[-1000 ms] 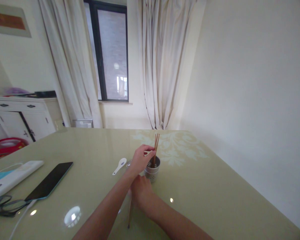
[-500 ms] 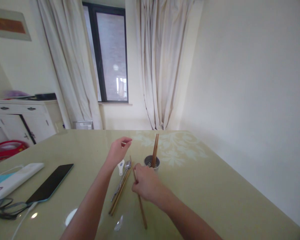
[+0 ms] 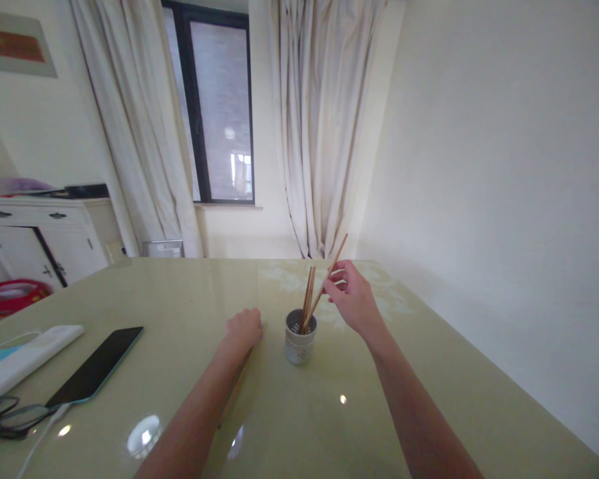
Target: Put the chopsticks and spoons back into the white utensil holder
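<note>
My right hand (image 3: 352, 296) pinches a wooden chopstick (image 3: 338, 251) near its upper part. The chopstick slants down to the left, its lower end inside a pale pierced utensil cup (image 3: 299, 349). Other chopsticks (image 3: 308, 293) lean in the same cup. Left of the cup, my left hand (image 3: 244, 327) is low over the table with curled fingers, on top of the utensils lying there. A chopstick (image 3: 235, 389) shows along my left forearm, and its tip pokes out past the fingers. What the left fingers hold is hidden, and the spoon is covered by the hand and arm.
At the left of the glossy table (image 3: 379, 412) lie a black phone (image 3: 100, 366) with a cable, a white power strip (image 3: 34, 359) and dark-framed glasses (image 3: 14, 416). A wall (image 3: 504, 166) runs along the right, and a curtained window (image 3: 222, 113) is behind.
My right hand has risen to the right, bringing a chopstick from the table into the cup. My left hand has come down onto the utensils, fingers curled.
</note>
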The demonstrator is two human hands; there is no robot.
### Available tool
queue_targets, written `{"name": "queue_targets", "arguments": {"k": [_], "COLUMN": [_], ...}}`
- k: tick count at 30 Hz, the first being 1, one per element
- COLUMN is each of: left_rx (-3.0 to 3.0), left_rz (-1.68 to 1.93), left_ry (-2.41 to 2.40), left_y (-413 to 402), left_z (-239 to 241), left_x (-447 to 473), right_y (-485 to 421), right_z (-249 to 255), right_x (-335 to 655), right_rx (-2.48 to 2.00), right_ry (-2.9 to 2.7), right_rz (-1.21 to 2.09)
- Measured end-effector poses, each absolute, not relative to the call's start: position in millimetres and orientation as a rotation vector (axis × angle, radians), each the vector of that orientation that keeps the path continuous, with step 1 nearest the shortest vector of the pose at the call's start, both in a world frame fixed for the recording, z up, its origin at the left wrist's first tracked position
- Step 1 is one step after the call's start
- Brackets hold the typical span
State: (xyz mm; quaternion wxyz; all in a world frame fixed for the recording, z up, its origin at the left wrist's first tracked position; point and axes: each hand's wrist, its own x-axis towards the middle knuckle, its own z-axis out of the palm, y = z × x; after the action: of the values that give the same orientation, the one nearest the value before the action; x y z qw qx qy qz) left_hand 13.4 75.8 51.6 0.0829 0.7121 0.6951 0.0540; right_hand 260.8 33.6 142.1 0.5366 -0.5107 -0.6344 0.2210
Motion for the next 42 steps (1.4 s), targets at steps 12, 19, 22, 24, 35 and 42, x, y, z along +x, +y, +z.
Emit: {"name": "queue_targets", "arguments": {"k": [12,19,22,24,35,42], "left_rx": [2.170,2.205,2.204,2.212,1.460,1.216], "left_rz": [-0.009,-0.038,-0.008,0.011,1.015,1.445], "left_ry": [2.071,2.016,1.968,1.906,0.944,0.903], "left_y": [71,69,69,70,66,68], "left_z": [54,54,53,55,100,105], "left_x": [18,19,19,18,-12,36], "right_y": [47,47,44,39,-16,-28], "right_z": [118,117,121,126,128,57], "right_x": [251,252,253,252,177,135], "right_rx": [-1.802,-1.886,-1.917,-1.938,-1.444,-1.185], "right_ry": [-1.832,-1.881,-1.869,-1.849,-2.444,-2.807], "right_rz": [0.317,0.313,0.253,0.173,-0.150,0.000]}}
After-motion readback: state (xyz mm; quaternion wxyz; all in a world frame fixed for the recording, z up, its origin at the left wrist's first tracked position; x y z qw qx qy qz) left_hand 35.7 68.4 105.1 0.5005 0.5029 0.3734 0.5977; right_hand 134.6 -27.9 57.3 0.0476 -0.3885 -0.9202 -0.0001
